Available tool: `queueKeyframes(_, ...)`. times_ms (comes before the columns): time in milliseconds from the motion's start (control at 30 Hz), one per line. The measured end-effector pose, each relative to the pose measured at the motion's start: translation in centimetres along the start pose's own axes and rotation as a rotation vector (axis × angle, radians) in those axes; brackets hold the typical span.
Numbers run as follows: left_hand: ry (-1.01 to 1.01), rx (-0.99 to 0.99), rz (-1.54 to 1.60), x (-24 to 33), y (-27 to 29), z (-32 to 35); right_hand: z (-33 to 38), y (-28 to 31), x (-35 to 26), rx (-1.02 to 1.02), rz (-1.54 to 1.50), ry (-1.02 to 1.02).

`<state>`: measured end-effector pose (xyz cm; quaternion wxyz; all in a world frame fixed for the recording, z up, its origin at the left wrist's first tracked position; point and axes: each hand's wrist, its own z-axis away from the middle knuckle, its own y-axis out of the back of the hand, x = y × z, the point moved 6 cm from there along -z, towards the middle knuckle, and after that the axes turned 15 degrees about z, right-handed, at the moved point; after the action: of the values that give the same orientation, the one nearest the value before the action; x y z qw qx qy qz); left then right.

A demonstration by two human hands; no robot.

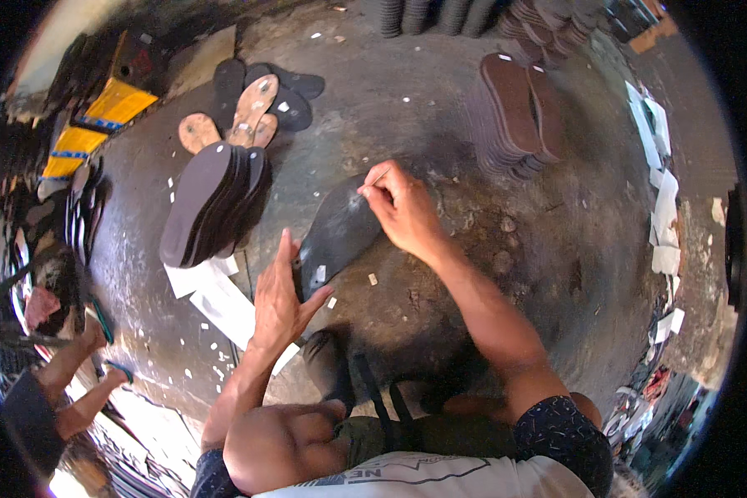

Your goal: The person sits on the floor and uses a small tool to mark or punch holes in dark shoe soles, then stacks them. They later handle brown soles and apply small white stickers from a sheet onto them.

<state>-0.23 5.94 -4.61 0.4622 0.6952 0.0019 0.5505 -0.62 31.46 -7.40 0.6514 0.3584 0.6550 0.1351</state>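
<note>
A single dark sole (344,224) lies aslant on the worn work surface in front of me. Its upper face carries greyish smudges, and a small pale label (320,272) is on its near end. My left hand (275,303) rests against that near end, fingers stretched and thumb spread apart on either side of its edge. At the far end, my right hand (400,207) is closed in a pinch just over the sole. Something small and thin seems to be between its fingertips, too small to name. Tiny pale labels (373,280) are scattered near the sole.
Stacks of brown soles stand at the left (197,199) and far right (506,108). Behind the left stack lie tan insoles (256,100) and dark soles (295,83). White paper sheets (224,311) lie at left. Another person's legs (79,382) show at lower left.
</note>
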Motion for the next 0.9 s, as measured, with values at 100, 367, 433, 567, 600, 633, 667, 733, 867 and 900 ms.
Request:
queueKeyframes(100,0.039,0.007,0.040,0.2,0.0,-0.4,-0.2,1.0,-1.7,0.113,-0.141,0.008)
queueKeyframes(367,0.123,-0.014,0.096,-0.6,0.0,-0.1,3.8,-5.4,-7.7,-0.108,-0.068,0.220)
queueKeyframes(433,0.081,-0.005,0.082,-0.4,0.3,-0.2,3.2,-4.5,-7.4,-0.208,-0.280,0.103)
queueKeyframes(567,0.071,0.004,0.061,-0.6,0.4,-0.5,6.4,-4.5,-7.5,-0.213,-0.033,0.259)
queueKeyframes(600,0.088,-0.023,0.032,-0.4,0.3,-0.6,6.5,-4.2,-7.8,-0.220,0.083,0.288)
queueKeyframes(633,0.106,-0.051,0.002,-0.1,0.3,-0.7,6.1,-3.8,-7.5,-0.247,-0.039,0.217)
queueKeyframes(667,0.124,-0.079,-0.029,0.2,0.3,-0.9,5.6,-3.4,-7.0,-0.272,-0.163,0.146)
queueKeyframes(733,-0.009,0.029,-0.040,0.5,1.9,-1.6,4.2,-1.3,-5.9,-0.241,-0.536,-0.039)
queueKeyframes(867,-0.063,0.193,-0.122,-0.1,7.6,-3.3,0.3,4.7,-0.6,0.170,-0.524,-0.182)
queueKeyframes(900,-0.041,0.217,-0.172,-0.2,7.7,-3.6,0.0,5.3,1.2,0.210,-0.480,-0.215)
